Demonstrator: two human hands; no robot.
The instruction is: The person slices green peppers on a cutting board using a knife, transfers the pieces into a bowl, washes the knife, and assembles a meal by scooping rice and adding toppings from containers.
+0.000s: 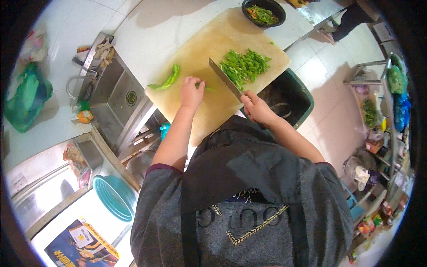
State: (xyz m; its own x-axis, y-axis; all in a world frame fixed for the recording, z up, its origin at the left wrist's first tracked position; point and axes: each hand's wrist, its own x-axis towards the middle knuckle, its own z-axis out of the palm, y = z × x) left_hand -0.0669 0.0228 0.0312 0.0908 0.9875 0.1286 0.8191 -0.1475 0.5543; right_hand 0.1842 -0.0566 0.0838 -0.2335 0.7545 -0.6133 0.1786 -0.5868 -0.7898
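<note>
My right hand [256,107] grips the handle of a kitchen knife [225,77], its broad blade slanting up and left over the cutting board [213,113]. Left of the blade, my left hand [192,92] pinches a small piece of green pepper [208,88], mostly hidden by the fingers and slightly blurred. One whole, curved green pepper [169,78] lies beside that hand, near the board's left edge. Across the blade rests a heap of sliced green pepper [245,66]. The blade's tip is apart from the pepper piece.
A black bowl [263,24] with shredded vegetables stands at the board's far edge. Below the board's right side is a dark green bin [302,100]. To the left are a steel sink [111,100] and a teal basin [113,197]. Shelves [383,133] line the right; a person's leg [350,23] shows beyond.
</note>
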